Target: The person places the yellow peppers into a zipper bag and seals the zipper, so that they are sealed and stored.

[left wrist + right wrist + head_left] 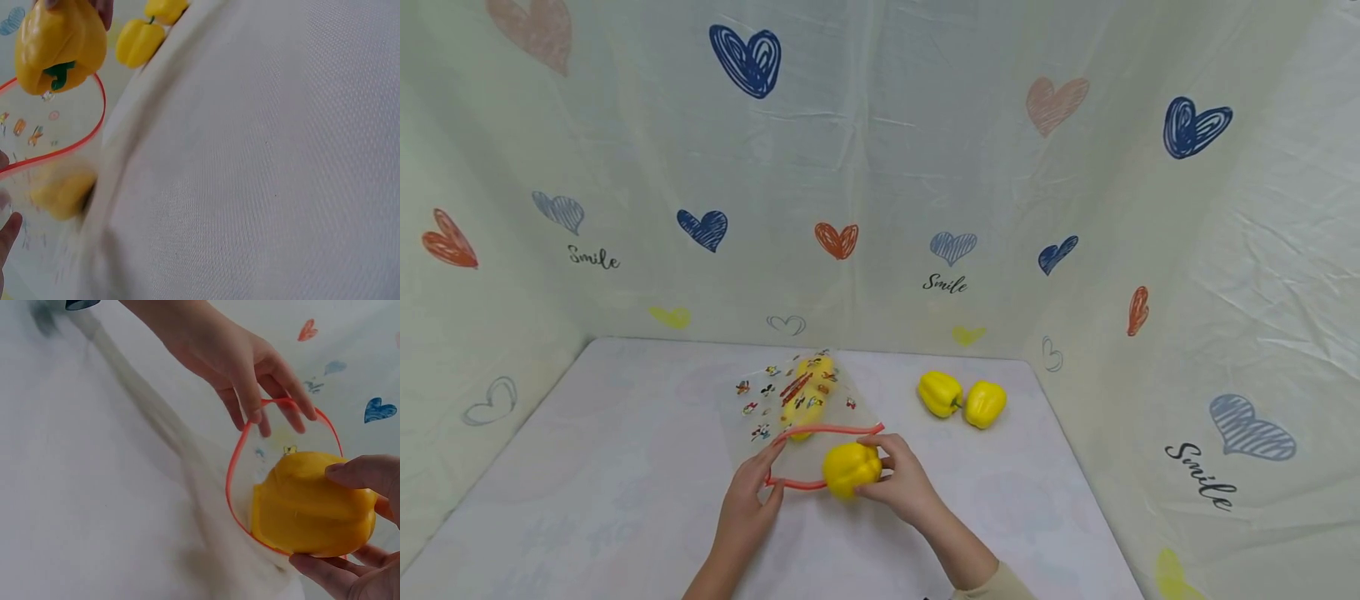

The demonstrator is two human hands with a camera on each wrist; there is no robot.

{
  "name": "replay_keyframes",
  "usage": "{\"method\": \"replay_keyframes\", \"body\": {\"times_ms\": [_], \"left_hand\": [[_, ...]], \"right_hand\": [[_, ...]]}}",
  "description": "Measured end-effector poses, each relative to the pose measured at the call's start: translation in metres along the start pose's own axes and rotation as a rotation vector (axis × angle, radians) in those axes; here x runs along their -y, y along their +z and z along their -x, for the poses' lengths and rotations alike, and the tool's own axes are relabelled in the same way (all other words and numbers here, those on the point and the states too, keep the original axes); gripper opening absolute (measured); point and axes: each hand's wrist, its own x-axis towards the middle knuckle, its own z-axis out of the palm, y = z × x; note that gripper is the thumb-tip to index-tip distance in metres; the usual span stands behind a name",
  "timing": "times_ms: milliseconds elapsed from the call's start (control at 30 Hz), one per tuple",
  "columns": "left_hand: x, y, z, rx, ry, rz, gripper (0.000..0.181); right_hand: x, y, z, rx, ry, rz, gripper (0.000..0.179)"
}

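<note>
A yellow bell pepper (852,470) is held in my right hand (904,482), thumb on one side and fingers on the other. It sits at the mouth of a clear plastic bag (229,481) with a red rim and small printed pictures. On the bag's left side, my left hand (752,492) grips the red rim between thumb and fingers, and the mouth gapes wide. More yellow bell peppers (805,410) show through the printed plastic, inside the bag. In the left wrist view the held pepper's green stem (59,74) faces the camera.
Two yellow bell peppers, one on the left (940,393) and one on the right (986,405), lie side by side at the back right of the white-covered table (625,467). A curtain (880,167) printed with hearts hangs behind the table and along both sides.
</note>
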Motion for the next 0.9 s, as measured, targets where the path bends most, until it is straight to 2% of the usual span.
{"method": "replay_keyframes", "body": {"times_ms": [333,533,900], "left_hand": [[0.0,0.001,-0.001,-0.016,0.033,-0.001,0.065],[-0.003,0.0,-0.002,-0.01,0.011,0.008,0.064],[-0.004,0.001,-0.002,-0.011,0.027,0.011,0.064]], "right_hand": [[-0.006,0.021,-0.004,-0.081,-0.03,-0.08,0.056],[-0.01,0.032,-0.007,-0.093,-0.04,-0.104,0.055],[-0.015,0.048,-0.014,-0.114,-0.048,-0.115,0.056]]}}
